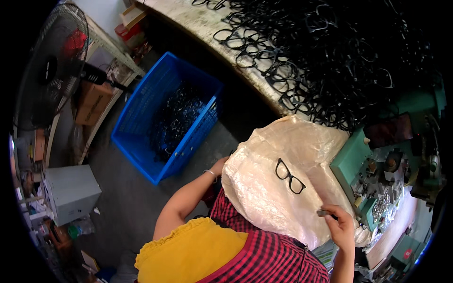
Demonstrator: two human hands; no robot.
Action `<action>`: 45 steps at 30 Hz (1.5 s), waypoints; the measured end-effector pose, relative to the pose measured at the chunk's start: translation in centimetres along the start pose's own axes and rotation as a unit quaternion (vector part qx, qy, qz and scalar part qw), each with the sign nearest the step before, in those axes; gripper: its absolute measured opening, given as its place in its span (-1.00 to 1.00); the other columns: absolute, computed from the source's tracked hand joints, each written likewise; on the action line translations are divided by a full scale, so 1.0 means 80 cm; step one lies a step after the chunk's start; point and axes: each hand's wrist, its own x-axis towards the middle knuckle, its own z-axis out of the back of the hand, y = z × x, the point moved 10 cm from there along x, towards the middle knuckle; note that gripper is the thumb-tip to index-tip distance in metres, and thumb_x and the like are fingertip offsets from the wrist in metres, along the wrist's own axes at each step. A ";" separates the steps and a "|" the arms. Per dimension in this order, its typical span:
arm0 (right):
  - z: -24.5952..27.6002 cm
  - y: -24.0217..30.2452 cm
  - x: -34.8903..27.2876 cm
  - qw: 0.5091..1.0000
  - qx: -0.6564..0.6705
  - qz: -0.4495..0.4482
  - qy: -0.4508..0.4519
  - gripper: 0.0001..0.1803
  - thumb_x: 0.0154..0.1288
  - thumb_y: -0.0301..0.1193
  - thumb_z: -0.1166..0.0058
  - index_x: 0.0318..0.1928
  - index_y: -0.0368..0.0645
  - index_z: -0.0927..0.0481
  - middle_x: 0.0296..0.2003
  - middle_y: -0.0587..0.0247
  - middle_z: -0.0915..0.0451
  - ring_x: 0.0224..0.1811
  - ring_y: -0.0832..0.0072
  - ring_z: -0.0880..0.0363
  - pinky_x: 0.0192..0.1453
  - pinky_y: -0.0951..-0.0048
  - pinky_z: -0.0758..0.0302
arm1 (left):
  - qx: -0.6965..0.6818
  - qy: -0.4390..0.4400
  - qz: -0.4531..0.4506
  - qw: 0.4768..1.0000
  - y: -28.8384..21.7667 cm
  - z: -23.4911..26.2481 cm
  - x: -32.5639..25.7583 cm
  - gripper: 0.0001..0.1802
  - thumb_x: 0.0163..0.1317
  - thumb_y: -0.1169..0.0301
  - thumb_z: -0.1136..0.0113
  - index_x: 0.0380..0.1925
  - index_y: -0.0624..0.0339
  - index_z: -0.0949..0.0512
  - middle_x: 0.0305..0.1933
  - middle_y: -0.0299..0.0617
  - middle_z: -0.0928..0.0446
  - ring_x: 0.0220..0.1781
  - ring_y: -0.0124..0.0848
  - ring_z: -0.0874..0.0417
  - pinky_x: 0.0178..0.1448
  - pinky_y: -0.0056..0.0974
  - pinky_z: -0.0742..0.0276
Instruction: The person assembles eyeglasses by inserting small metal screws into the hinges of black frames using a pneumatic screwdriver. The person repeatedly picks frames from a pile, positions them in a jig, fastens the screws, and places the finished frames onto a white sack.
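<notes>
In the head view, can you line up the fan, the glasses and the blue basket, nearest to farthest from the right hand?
From the right hand:
1. The glasses: just up and left, on the pale sheet.
2. The blue basket: farther left, beyond the sheet.
3. The fan: at the far left edge.

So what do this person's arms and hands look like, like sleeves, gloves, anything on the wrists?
No gloves show: the right hand is bare, as is the visible part of the left hand. A thin, pale bracelet circles the left wrist. The left arm comes out of yellow cloth with a ruffled edge; the right forearm shows no sleeve.
</notes>
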 end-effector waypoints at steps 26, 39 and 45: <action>-0.040 -0.001 0.033 0.952 -0.207 0.220 0.052 -0.78 0.17 -0.54 -0.17 -0.14 -0.23 -0.68 -0.22 0.04 -0.70 -0.12 0.05 -0.65 0.01 0.15 -0.55 | 0.317 -0.032 0.202 0.926 -0.105 0.028 -0.168 -0.39 0.00 0.08 -0.38 0.04 0.18 -0.61 -0.03 0.23 -0.64 0.02 0.14 -0.65 0.13 0.07 -0.56; -0.026 0.115 0.068 0.850 -0.314 0.383 -0.178 -0.75 0.12 -0.51 -0.23 -0.13 -0.18 -0.65 -0.14 0.08 -0.64 -0.08 0.10 -0.61 -0.01 0.17 -0.55 | 0.061 -0.102 0.312 0.943 0.005 0.022 -0.146 -0.33 0.01 -0.08 -0.43 -0.15 0.38 -0.69 -0.10 0.12 -0.72 0.02 -0.11 -0.73 0.04 -0.16 -0.60; -0.108 -0.014 0.131 0.890 -0.422 0.171 0.009 -0.45 0.20 -0.34 -0.16 0.18 -0.34 -0.48 -0.04 -0.13 -0.62 0.04 -0.02 -0.60 0.19 0.13 -0.51 | 0.100 -0.188 0.318 0.924 -0.061 0.018 -0.180 -0.49 0.01 -0.02 -0.33 -0.14 0.09 -0.73 -0.02 0.22 -0.66 0.08 0.09 -0.67 0.23 0.01 -0.53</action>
